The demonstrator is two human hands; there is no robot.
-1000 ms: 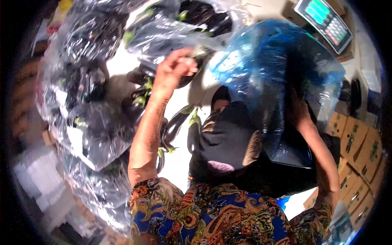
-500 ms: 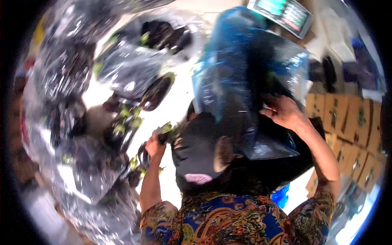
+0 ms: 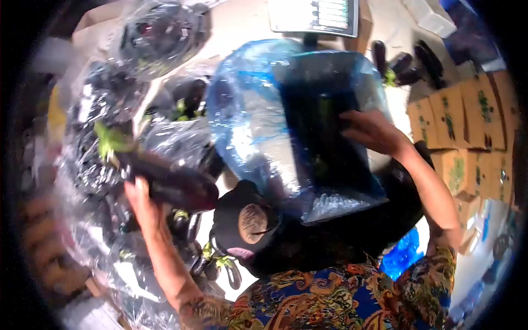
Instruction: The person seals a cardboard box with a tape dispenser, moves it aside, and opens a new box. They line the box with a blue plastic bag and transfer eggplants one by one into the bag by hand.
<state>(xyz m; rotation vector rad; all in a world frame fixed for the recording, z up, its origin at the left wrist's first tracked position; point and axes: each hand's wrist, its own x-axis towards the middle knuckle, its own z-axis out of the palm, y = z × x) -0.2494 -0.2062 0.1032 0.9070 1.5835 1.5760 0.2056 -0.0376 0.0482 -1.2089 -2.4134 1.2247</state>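
Observation:
A large dark eggplant (image 3: 179, 184) with a green stem is in my left hand (image 3: 146, 206), whose fingers close round it from below, over the left side. My right hand (image 3: 377, 132) hovers at the right side of a box lined with a blue plastic bag (image 3: 247, 82), fingers apart and somewhat blurred, with no object visible in them. Inside the liner, the dark interior shows a greenish patch, but its contents are hard to make out. Loose eggplants with green stems (image 3: 234, 275) lie below my left hand.
Clear plastic bags of eggplants (image 3: 162, 41) line the left side. A scale with a lit display (image 3: 330, 16) stands behind the box. Several eggplants (image 3: 429, 60) lie at the back right, above stacked brown cartons (image 3: 459, 118). A blue plastic bag (image 3: 404, 256) is near my right elbow.
My left hand has moved left and up, lifting the eggplant over the bags. My right hand stays near the lined box. The view has shifted, and the scale appears further left.

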